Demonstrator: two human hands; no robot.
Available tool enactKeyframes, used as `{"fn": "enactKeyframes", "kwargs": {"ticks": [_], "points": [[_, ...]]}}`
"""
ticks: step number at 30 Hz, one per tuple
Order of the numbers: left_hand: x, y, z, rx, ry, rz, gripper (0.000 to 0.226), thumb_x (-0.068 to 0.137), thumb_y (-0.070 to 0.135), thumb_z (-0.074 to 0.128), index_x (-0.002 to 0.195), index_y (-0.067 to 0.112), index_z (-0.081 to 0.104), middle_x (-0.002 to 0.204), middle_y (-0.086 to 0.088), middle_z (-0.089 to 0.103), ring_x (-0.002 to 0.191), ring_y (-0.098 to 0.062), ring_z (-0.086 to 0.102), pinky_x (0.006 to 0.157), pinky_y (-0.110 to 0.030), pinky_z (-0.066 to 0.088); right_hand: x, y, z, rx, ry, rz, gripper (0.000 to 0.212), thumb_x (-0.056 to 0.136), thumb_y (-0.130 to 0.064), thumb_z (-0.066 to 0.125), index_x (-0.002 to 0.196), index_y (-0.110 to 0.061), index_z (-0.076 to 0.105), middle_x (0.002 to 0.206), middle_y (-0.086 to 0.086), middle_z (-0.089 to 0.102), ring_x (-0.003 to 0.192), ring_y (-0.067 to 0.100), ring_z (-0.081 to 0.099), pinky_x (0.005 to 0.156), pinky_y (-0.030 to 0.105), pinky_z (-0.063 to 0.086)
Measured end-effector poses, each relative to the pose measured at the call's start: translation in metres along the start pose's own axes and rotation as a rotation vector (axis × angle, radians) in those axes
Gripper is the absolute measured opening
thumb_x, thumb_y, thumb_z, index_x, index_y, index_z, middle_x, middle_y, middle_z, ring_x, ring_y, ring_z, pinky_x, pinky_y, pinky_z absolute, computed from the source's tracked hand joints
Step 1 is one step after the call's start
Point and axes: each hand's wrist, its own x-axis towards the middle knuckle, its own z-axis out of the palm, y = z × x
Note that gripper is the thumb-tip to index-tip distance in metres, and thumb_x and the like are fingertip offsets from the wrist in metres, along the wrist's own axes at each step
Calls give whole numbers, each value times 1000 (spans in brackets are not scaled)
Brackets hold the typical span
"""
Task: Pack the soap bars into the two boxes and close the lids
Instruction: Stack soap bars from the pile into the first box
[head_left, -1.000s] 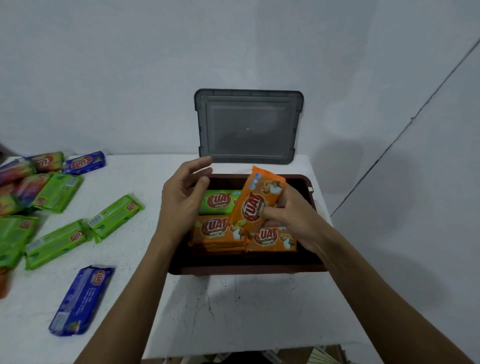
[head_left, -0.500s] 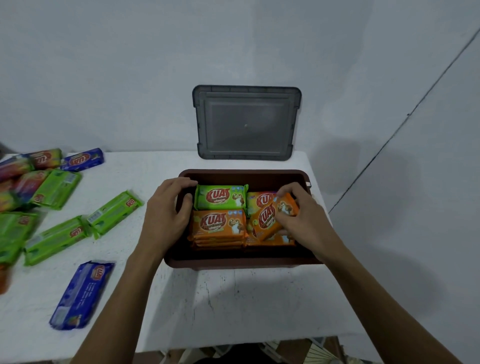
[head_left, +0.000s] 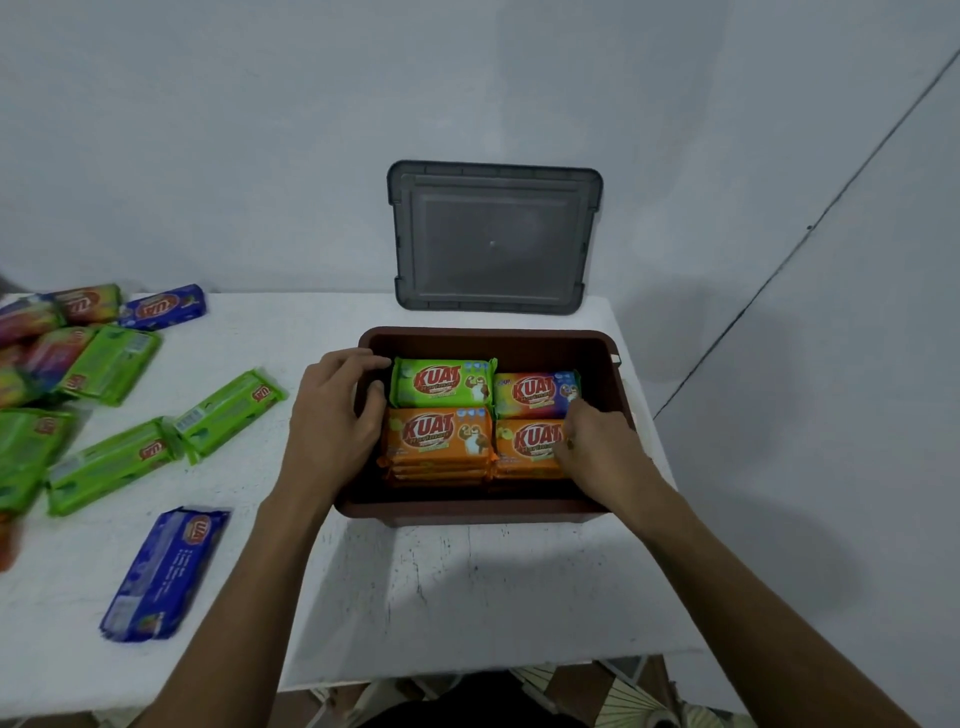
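Note:
An open brown box (head_left: 488, 333) stands on the white table (head_left: 467, 587) and holds soap bars in four stacks. A green bar (head_left: 441, 383) and a rainbow-coloured bar (head_left: 535, 393) lie at the back, with an orange stack (head_left: 436, 441) at front left. My right hand (head_left: 597, 449) holds the right end of the top orange bar (head_left: 522, 441), which lies flat on the front right stack. My left hand (head_left: 332, 421) grips the box's left wall, fingers curled over the rim. The grey lid (head_left: 493, 239) leans upright against the wall behind the box.
Loose bars lie on the table to the left: two green ones (head_left: 228, 410) (head_left: 111, 462), a blue one (head_left: 166, 571) near the front edge, another blue one (head_left: 163, 307) at the back, and a heap of green and rainbow bars (head_left: 78, 358) at far left. The table's right edge runs just beyond the box.
My right hand brought the orange bar down from above the box and laid it flat on the front right stack. My left hand dropped onto the box's left wall.

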Motion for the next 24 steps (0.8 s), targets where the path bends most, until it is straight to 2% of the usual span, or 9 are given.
{"fn": "enactKeyframes", "kwargs": {"ticks": [7,14,18,20,22,24], "points": [[0,-3,-2,-6,-28,28,23,94,16,56,115,17,65,123,-4,60,114,-22,50,89,-26,35,-2,-5,3,-104,-17,-27,41,99,-28,53,134,-11,42,138,13,52,117,27,58,97,38,50],[-6,-25,-20,-83,-58,62,22,94,14,58,114,16,67,125,-2,58,117,-15,51,92,-23,35,-3,-29,-5,-121,132,9,35,97,-33,51,127,-15,49,119,10,63,97,25,64,82,36,55],[-15,-58,-41,-92,-75,59,21,92,12,60,111,17,68,118,0,62,111,-10,52,89,-15,33,-4,-70,-11,-144,214,-67,28,95,-38,50,115,-20,54,106,6,65,83,23,59,65,31,44],[-21,-76,-55,-87,-93,28,21,92,11,61,110,18,68,115,2,63,109,-11,54,88,-15,34,-4,-95,-11,-124,226,-94,28,96,-40,49,116,-22,55,105,2,65,83,18,56,68,32,47],[-26,-97,-71,-75,-96,-3,21,92,12,61,110,19,68,114,3,63,108,-11,56,87,-15,35,-3,-121,-7,-96,243,-132,28,95,-41,49,116,-23,56,108,0,67,91,18,61,77,37,53],[-30,-118,-87,-52,-97,-35,20,93,13,61,111,18,67,112,3,63,104,-11,57,84,-16,35,-1,-148,1,-65,276,-184,27,95,-40,51,115,-23,57,110,0,67,97,19,62,82,35,51]]}}
